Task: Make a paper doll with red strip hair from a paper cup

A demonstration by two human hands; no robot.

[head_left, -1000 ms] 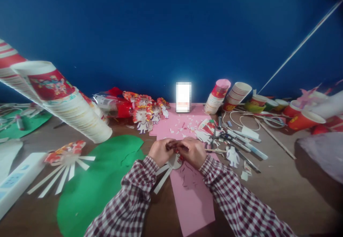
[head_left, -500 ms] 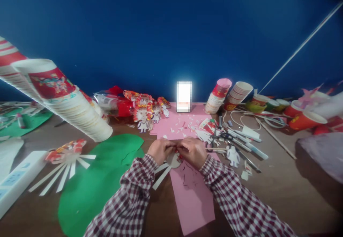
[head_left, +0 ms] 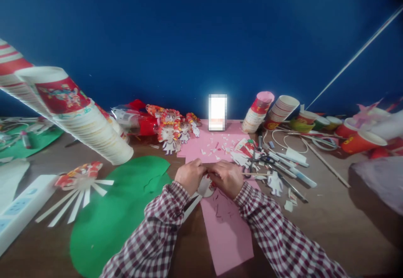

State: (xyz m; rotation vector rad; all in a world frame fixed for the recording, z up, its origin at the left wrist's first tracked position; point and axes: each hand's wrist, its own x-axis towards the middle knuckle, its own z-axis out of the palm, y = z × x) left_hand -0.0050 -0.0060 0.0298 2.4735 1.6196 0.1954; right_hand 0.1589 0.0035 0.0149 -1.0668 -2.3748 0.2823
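Note:
My left hand (head_left: 189, 176) and my right hand (head_left: 227, 177) meet over the pink paper sheet (head_left: 227, 227) in the middle of the table. Both are closed in a pinch on a cut-up paper cup (head_left: 204, 187), whose white round base and white strips show just below the fingers. Red printed bits of the cup peek out between the hands. What the fingertips do to the strips is hidden. Both sleeves are red and white checked.
A green paper disc (head_left: 122, 211) lies left of my hands, with another fanned-out cut cup (head_left: 78, 181) beyond it. A tall tilted stack of paper cups (head_left: 78, 118) leans at the left. Scissors and pens (head_left: 277, 167), paper dolls (head_left: 171, 133), cup stacks (head_left: 270, 110) and a bright phone (head_left: 217, 112) sit behind.
My hands have stayed together on the cut cup, with only small finger shifts. The view has drifted slightly.

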